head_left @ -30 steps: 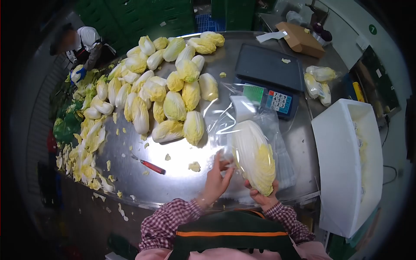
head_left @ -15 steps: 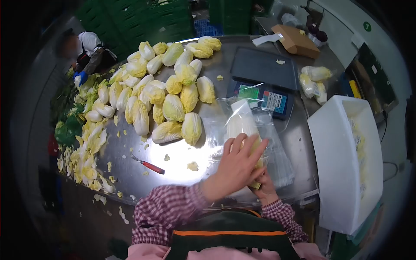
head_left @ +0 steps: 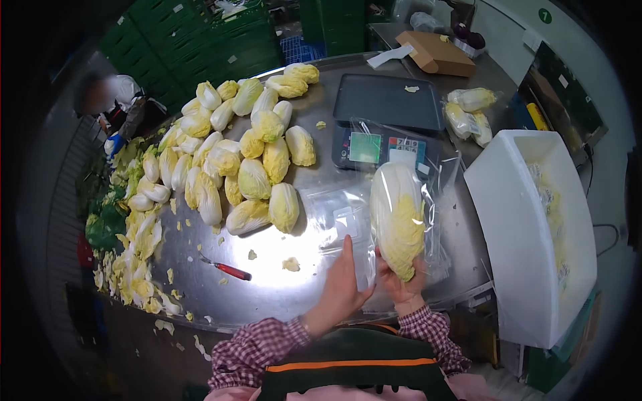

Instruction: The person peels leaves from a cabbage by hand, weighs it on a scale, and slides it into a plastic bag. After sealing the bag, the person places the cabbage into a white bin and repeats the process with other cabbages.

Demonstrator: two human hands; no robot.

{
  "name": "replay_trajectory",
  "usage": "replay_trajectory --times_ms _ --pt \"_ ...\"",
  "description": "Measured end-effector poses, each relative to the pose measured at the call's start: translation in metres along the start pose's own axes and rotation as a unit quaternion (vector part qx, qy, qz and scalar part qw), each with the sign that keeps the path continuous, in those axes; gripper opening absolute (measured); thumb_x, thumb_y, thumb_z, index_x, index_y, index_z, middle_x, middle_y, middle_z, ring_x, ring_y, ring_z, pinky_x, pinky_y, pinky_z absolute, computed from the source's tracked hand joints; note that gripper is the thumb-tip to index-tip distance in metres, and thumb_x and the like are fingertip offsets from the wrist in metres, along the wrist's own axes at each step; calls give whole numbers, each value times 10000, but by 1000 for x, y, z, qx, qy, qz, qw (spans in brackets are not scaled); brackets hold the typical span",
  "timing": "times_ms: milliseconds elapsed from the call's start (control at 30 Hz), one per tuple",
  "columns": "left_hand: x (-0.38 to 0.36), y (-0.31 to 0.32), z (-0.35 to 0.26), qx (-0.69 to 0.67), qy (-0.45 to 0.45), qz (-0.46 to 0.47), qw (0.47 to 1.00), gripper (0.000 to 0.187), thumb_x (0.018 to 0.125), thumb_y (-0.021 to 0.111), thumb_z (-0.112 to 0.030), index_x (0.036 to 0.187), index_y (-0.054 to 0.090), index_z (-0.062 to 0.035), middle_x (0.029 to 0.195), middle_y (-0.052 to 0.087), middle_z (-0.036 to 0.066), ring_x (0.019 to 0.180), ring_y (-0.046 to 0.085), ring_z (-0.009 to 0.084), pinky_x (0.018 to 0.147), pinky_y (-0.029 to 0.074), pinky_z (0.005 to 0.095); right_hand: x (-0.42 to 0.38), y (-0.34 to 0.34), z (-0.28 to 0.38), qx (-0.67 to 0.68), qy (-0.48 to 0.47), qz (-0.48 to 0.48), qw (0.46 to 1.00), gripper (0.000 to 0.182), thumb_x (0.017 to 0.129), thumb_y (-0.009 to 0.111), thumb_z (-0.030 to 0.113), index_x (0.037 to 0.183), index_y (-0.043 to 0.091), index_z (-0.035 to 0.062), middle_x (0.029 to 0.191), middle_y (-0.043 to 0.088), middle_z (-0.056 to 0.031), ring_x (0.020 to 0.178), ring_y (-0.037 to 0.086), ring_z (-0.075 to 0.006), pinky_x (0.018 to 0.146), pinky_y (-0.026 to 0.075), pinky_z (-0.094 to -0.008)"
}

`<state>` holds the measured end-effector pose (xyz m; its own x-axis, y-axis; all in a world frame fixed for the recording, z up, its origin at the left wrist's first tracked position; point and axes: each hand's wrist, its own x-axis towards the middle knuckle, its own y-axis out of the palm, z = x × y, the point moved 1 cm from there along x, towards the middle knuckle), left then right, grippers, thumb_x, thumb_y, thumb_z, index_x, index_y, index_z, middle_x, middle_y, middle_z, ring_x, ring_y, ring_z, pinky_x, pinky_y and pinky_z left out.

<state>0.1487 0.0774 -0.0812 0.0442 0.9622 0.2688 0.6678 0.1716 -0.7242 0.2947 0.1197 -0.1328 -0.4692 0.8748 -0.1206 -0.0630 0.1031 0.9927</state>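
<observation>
Right hand (head_left: 403, 284) closed round the near, leafy tip of a long white-and-yellow napa cabbage (head_left: 400, 214); the head lies lengthwise over the near edge of the scale area, glossy clear plastic film (head_left: 433, 194) over and around it. How fully the film encloses it, I cannot tell. Left hand (head_left: 340, 287) grips nothing visible: fingers apart, index finger stretched towards flat clear plastic bags (head_left: 328, 200) on the table.

Risks, as I judge them: grip sits at 1 end only, so the heavy far end could swing or slide out of the fingers. Film looks thin and slick — a pinch in the wrong place could tear it or drag up 2 layers together. Squeezing the tip could bruise or snap the outer leaves.

Surface: brushed stainless-steel table (head_left: 326, 150), strong glare mid-table, leaf scraps scattered. Red-handled small metal blade (head_left: 233, 271) loose left of the hands; a careless sweep could meet it. Beyond the cabbage, a dark flat-topped electronic scale (head_left: 388, 100) with a green display. Left, a heap of pale yellow cabbages (head_left: 254, 179), then trimmed leaves.

Room: tall white foam box (head_left: 528, 267) at right, stacked green plastic crates (head_left: 247, 40) behind; at far left, a person in a white top (head_left: 127, 90) — blue glove among greens.
</observation>
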Motion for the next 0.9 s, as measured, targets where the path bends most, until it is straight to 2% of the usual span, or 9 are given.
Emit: replay_trajectory --times_ms 33,67,233,267,500,567,633,867,900 --pt "-1 7 4 -138 -87 45 985 950 735 720 -178 1389 62 26 1219 474 270 1070 543 312 849 451 382 3 4 -5 78 4 31 996 687 692 688 123 1314 396 100 1277 426 -115 1184 426 -314 847 508 -376" --pt "1 12 4 -246 -157 5 956 614 818 622 -124 1333 319 18 1050 589 232 916 616 314 759 494 347 7 6 -10 76 7 32 997 687 692 688 123 1314 396 100 1277 426 -115 1184 426 -314 847 508 -376" --pt "-21 11 7 -270 -206 57 939 254 879 539 -92 1109 542 18 824 664 131 730 659 203 646 517 272 44 3 -20 380 87 62 919 614 717 699 236 1266 452 112 1252 446 -121 1142 417 -313 810 524 -337" --pt "-29 8 3 -305 -207 50 928 196 890 523 -82 1037 574 36 794 668 122 721 661 169 631 520 251 57 -5 -17 277 52 63 957 571 710 699 214 1230 489 105 1248 450 -112 1141 421 -318 801 527 -334" --pt "-40 -14 37 -237 -277 0 931 149 891 520 -110 932 533 33 793 657 103 689 661 154 585 525 247 110 -64 -54 266 50 -44 962 509 747 609 187 1221 488 46 1245 463 -133 1121 446 -357 809 532 -368" --pt "-44 7 66 -332 -368 -60 866 140 890 508 -137 908 520 2 691 632 113 609 650 171 534 504 276 107 -61 -64 219 47 -62 973 595 693 598 117 1256 437 16 1275 420 -159 1162 417 -343 870 505 -366" --pt "-51 11 78 -313 -365 -70 874 136 897 488 -138 926 507 -7 712 644 112 591 646 175 520 501 274 102 -65 -69 139 33 -132 981 536 741 577 109 1238 431 -29 1241 453 -175 1128 456 -351 904 486 -356" --pt "-79 30 96 -378 -409 0 830 181 915 484 -149 1008 457 4 832 647 134 676 654 175 562 533 265 11 -79 -47 -134 53 -342 929 289 854 537 64 1124 499 -33 1122 551 -176 1027 550 -264 858 506 -324" --pt "-82 32 99 -412 -414 0 812 233 911 496 -150 1074 440 8 858 647 132 696 653 172 570 534 262 2 -78 -44 -209 127 -338 909 263 857 538 66 1108 516 -7 1093 571 -144 977 575 -224 807 516 -307"
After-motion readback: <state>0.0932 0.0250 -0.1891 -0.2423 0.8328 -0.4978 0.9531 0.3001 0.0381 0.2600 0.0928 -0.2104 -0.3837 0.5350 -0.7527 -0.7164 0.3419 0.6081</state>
